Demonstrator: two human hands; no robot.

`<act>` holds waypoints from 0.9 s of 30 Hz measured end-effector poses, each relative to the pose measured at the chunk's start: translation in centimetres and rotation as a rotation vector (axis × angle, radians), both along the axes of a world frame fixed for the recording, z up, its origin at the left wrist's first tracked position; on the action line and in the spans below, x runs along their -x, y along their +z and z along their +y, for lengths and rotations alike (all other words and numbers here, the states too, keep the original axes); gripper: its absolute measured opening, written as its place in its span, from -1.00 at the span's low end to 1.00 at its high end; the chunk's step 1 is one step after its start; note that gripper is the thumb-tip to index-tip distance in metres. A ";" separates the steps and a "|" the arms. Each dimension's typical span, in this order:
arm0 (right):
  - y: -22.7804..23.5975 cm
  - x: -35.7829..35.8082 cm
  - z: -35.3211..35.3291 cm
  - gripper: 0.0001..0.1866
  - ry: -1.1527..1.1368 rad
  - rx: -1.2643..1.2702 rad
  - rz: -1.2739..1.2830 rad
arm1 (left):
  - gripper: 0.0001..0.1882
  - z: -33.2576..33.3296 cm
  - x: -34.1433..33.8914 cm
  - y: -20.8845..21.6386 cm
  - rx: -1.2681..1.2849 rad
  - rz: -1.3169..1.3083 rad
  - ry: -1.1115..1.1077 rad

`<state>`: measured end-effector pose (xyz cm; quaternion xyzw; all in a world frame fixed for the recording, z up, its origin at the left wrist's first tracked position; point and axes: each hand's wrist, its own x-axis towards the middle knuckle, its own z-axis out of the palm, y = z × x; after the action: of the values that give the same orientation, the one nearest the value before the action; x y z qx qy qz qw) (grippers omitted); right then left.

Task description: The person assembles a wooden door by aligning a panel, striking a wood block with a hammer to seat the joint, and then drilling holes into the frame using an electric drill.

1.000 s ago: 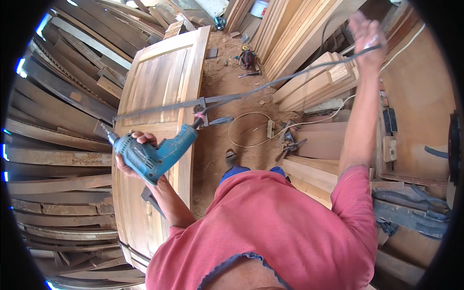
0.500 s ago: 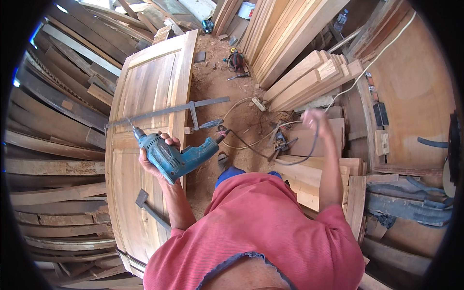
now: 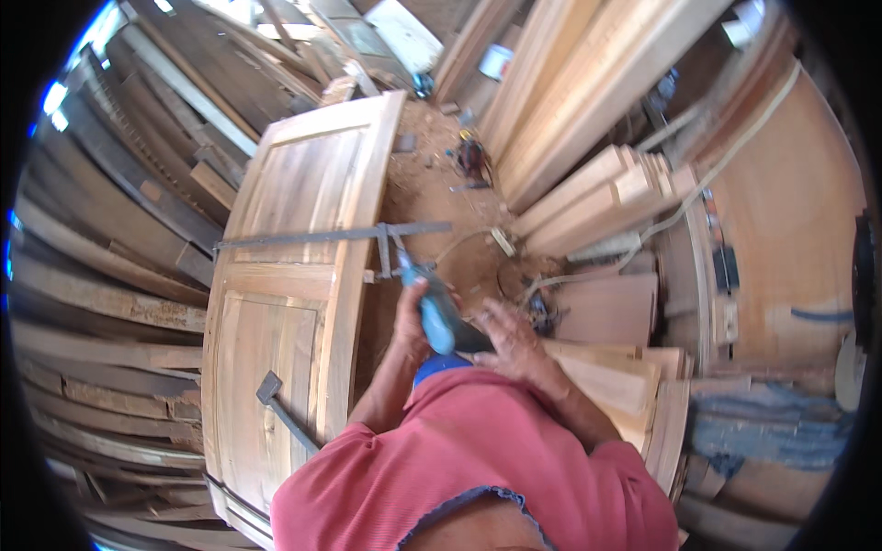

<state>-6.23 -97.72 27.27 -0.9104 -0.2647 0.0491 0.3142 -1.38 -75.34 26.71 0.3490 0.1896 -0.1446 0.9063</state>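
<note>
A blue power drill (image 3: 439,321) is in my left hand (image 3: 412,314), which is wrapped round its body. The drill points up and away, its bit near the sliding arm of a metal bar clamp (image 3: 303,237). Beside the drill's rear end is my right hand (image 3: 516,344), fingers stretched out and apart, slightly blurred; whether it touches the drill I cannot tell. To the left lies a wooden panel door (image 3: 276,285), with the bar clamp across its middle. A second clamp (image 3: 285,409) rests over its nearer part.
Stacked planks (image 3: 588,207) and tall boards (image 3: 570,101) stand at the far right. Old curved timbers (image 3: 101,294) line the left side. A pale cable (image 3: 684,216) runs along the right. A red and black tool (image 3: 471,158) lies on the dirt floor.
The drill has moved right, off the door and in front of my body, and has turned to point away. My right hand has come down and inward to the drill, its fist opened.
</note>
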 end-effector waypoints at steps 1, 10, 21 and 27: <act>-1.2 -0.3 0.8 -0.17 0.063 -0.008 0.004 | -0.40 -1.4 0.1 -0.4 0.037 0.040 -0.011; -3.2 0.5 2.3 -0.59 -0.163 -0.226 -0.057 | -0.40 -2.0 0.9 -5.0 0.395 0.205 0.065; -4.6 0.6 2.9 -0.60 -0.136 -0.180 0.042 | -0.37 -1.5 1.8 -5.6 0.357 0.184 0.090; -2.8 -0.4 5.0 -0.62 -0.095 -0.236 0.139 | -0.35 0.6 1.6 -5.8 0.382 0.213 0.158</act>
<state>-5.88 -92.67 24.42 -0.8730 -0.2030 0.0655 0.4386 -2.93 -74.74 20.90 0.1380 0.2799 -0.1426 0.9393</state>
